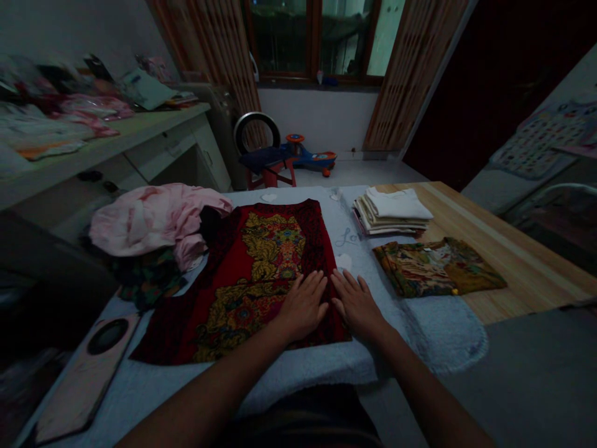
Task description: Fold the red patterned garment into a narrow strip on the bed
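Observation:
A dark red garment [226,269] with a gold and multicoloured floral pattern lies spread on a pale blue cloth [326,367]. My left hand [304,306] rests flat on its right part, fingers stretched out. Against the garment's right edge lies my right hand [358,303], also flat with the fingers extended. The two hands are close together but apart, and neither grips anything. To the right, a folded brown and green patterned garment [420,267] lies partly on the cloth and partly on the bare wood.
Behind the patterned garment stands a stack of folded light clothes [396,208]. A pink clothes heap [153,218] sits at the left, above a pale phone-shaped object [84,379]. Beyond the wooden table [527,255] are a red stool [275,175] and a blue ride-on toy [305,155].

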Demonstrator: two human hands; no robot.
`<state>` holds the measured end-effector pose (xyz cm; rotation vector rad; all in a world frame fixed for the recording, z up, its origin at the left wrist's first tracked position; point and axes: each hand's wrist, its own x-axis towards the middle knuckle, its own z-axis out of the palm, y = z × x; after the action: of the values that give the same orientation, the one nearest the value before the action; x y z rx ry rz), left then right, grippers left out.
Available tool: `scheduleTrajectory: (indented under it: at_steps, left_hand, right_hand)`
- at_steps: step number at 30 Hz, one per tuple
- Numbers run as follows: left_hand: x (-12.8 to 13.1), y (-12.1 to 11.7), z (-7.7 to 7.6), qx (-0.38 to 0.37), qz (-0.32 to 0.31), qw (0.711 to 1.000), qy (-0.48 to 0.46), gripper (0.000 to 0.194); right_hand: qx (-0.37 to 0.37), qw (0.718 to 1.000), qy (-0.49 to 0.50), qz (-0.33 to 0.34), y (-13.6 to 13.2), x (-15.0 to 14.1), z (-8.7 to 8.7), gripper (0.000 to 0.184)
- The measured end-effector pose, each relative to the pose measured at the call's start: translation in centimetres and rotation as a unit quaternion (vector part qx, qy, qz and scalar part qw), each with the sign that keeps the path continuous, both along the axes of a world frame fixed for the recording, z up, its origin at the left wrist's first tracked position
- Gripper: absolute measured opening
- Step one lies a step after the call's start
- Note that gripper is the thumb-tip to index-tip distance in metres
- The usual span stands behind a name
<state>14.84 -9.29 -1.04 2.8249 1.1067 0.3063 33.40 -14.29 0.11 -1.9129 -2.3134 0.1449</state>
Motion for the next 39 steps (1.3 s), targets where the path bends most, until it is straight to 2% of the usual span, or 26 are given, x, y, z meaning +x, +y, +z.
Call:
scheduleTrajectory:
  at_steps: [4,11,18,21,25,28,33,39]
  left_hand:
    - [0.0,-0.1,-0.2,0.008,-0.003,1.0,0.006,0.063]
    - [-0.1,-0.2,-0.1,0.001,0.01,1.0,0.008,0.065]
    - [-2.3,-0.8,0.7,-0.019,0.034,0.999,0.009,0.067]
    - [-3.1,-1.1,1.1,-0.025,0.034,0.999,0.014,0.065]
    - [-3.3,-1.3,1.1,-0.014,0.037,0.999,0.01,0.061]
    - [-3.3,-1.4,0.7,-0.004,0.04,0.999,0.007,0.061]
    - [-3.4,-1.5,0.4,0.013,0.041,0.999,-0.007,0.059]
    - [-3.9,-2.0,1.1,0.002,0.028,0.999,-0.016,0.054]
  right_hand:
    - [0.018,1.0,0.014,0.015,-1.1,-0.6,-0.2,0.058]
    - [0.003,0.999,0.005,0.04,-2.6,-0.8,-0.2,0.059]
    - [-0.007,0.999,0.005,0.039,-4.0,-0.1,0.2,0.06]
    - [-0.007,0.999,0.021,0.024,-3.9,-0.1,1.0,0.053]
    - [0.029,0.998,0.057,0.017,-2.2,-1.3,1.7,0.039]
    - [0.072,0.994,0.078,0.037,-0.9,-3.0,0.7,0.046]
    - [0.071,0.993,0.075,0.049,-0.8,-4.5,-1.2,0.051]
    - [0.062,0.995,0.053,0.062,-1.5,-4.1,-1.0,0.055]
